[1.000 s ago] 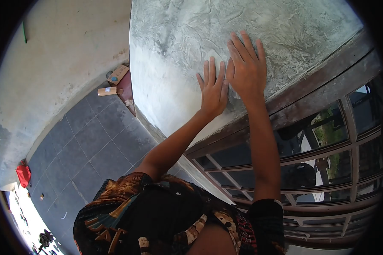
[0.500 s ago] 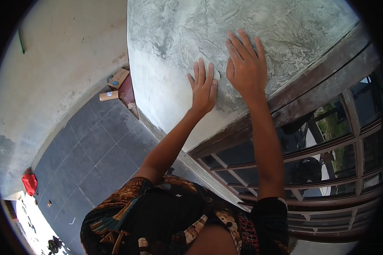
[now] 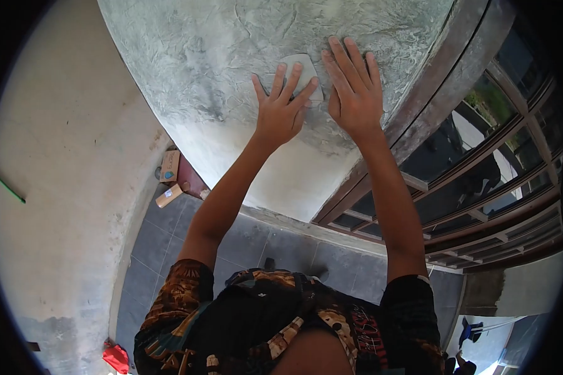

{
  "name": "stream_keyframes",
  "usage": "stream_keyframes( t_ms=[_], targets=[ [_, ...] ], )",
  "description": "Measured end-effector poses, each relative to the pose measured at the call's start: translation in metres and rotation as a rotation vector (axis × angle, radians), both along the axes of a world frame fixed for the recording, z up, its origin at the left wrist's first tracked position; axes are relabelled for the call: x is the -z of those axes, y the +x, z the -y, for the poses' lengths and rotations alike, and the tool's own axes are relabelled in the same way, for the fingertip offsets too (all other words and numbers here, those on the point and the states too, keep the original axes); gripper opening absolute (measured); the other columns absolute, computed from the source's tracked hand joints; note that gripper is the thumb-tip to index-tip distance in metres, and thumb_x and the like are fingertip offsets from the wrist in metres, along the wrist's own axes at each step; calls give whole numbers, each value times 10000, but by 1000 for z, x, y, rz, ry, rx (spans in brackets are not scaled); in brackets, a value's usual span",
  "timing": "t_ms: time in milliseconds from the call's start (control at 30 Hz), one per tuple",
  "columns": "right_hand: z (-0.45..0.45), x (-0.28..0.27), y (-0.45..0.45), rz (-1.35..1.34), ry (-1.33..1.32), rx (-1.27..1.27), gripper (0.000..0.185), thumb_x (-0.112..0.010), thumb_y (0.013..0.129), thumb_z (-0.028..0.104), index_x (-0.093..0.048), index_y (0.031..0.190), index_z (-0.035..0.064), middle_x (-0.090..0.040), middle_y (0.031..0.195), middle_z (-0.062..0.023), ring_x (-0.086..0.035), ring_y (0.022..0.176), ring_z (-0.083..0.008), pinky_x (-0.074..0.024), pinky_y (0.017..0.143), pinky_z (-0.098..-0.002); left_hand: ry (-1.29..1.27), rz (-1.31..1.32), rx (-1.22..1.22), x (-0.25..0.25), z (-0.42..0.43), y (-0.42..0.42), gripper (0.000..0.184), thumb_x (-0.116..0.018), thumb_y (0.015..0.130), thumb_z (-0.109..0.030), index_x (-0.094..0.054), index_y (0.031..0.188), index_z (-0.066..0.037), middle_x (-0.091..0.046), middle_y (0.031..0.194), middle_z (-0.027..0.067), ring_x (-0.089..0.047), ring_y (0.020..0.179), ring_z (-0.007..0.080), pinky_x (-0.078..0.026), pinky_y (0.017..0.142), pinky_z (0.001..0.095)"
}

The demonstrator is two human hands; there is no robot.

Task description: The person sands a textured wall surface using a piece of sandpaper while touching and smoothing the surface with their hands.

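A grey-white textured wall (image 3: 187, 62) fills the upper middle of the head view. Against it, my left hand (image 3: 281, 112) has its fingers spread over a thin, pale, flat piece (image 3: 305, 70) with rounded corners. That piece lies flat on the wall, its upper and right edges showing past the fingers. To the right, my right hand (image 3: 356, 97) rests on the wall with fingers extended and the thumb near the palm. Nothing shows under its fingers. A small gap separates the two hands.
A brown wooden frame with glass panes (image 3: 481, 137) borders the wall on the right. Below are grey floor tiles (image 3: 231, 247), a cardboard box (image 3: 169, 166) and a brown roll (image 3: 168, 195). A red bag (image 3: 116, 358) sits at lower left, near a plain wall (image 3: 62, 156).
The view has turned and shifted. My left hand has moved left and its fingers have spread wider, showing more of the pale piece. My right hand stays flat on the wall.
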State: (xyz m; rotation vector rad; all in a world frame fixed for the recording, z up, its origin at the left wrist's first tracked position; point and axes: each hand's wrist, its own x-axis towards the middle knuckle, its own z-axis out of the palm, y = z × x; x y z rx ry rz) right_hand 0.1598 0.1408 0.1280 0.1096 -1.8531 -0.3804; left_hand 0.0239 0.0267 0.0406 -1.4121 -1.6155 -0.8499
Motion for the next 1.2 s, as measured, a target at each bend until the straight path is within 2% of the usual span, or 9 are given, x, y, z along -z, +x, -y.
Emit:
stream_keyframes(
  t_ms=[133, 167, 233, 400, 533, 667, 933, 1067, 1200],
  targets=[
    [0, 1, 0, 16, 7, 34, 493, -572, 807, 13, -637, 1293, 64, -546, 1463, -75, -467, 1391, -267, -357, 1112, -506, -47, -43, 54, 45, 4, -5, 468, -581, 953, -204, -558, 1420, -210, -374, 1576, 154, -274, 1474, 417, -6, 1072, 785],
    [-1, 1, 1, 15, 4, 50, 493, -572, 807, 13, -637, 1293, 64, -546, 1463, -75, -467, 1391, -267, -357, 1112, -506, -92, -61, 32, 79, 9, -8, 486, -586, 939, -191, -559, 1420, -253, -383, 1579, 97, -302, 1468, 368, -35, 1060, 798],
    [0, 1, -1, 19, 43, 86, 517, -580, 804, 25, -621, 1317, 72, -538, 1472, -69, -464, 1395, -264, -345, 1123, -501, -137, -88, 21, 85, 8, -8, 510, -591, 925, -178, -560, 1420, -297, -391, 1582, 40, -330, 1462, 318, -64, 1049, 810],
    [4, 0, 2, 22, 24, 35, 518, -585, 812, 30, -611, 1327, 72, -538, 1474, -66, -464, 1396, -262, -330, 1134, -500, -25, -101, 114, -20, 0, 1, 504, -586, 924, -170, -568, 1408, -309, -418, 1561, 15, -336, 1460, 291, -84, 1046, 816],
    [10, 20, 8, 30, -111, -72, 485, -579, 844, 42, -598, 1329, 39, -533, 1472, -111, -453, 1406, -290, -305, 1149, -518, -130, -133, 85, 45, 7, -6, 489, -586, 928, -179, -576, 1400, -305, -429, 1551, 17, -339, 1457, 284, -135, 1037, 815],
    [30, 91, 15, 56, -251, -170, 463, -563, 886, 74, -572, 1342, -8, -515, 1475, -171, -441, 1408, -344, -285, 1152, -548, -166, -133, 44, 54, 12, -5, 486, -601, 922, -198, -577, 1402, -272, -452, 1536, 13, -360, 1448, 286, -159, 1038, 808],
    [55, 91, -15, -2, -442, 168, 697, -560, 939, 415, -439, 1448, -46, -371, 1560, -228, -328, 1453, -418, -263, 1130, -601, -243, -174, 429, -9, 14, -42, 519, -659, 896, -287, -578, 1395, -173, -477, 1525, 3, -405, 1431, 218, -207, 1108, 701],
    [61, 102, -42, -71, -437, 421, 726, -562, 937, 444, -435, 1442, -61, -361, 1557, -249, -333, 1444, -429, -266, 1125, -599, -125, -355, 191, -24, 33, -80, 577, -672, 888, -334, -541, 1439, -224, -471, 1535, 7, -431, 1411, 227, -265, 1120, 616],
    [82, 176, -76, -132, -512, 495, 771, -568, 933, 460, -393, 1453, -82, -326, 1558, -288, -310, 1441, -470, -251, 1125, -618, -151, -349, 335, -30, 39, -101, 591, -663, 914, -342, -510, 1472, -224, -441, 1556, 52, -370, 1452, 293, -196, 1143, 635]
  ],
)
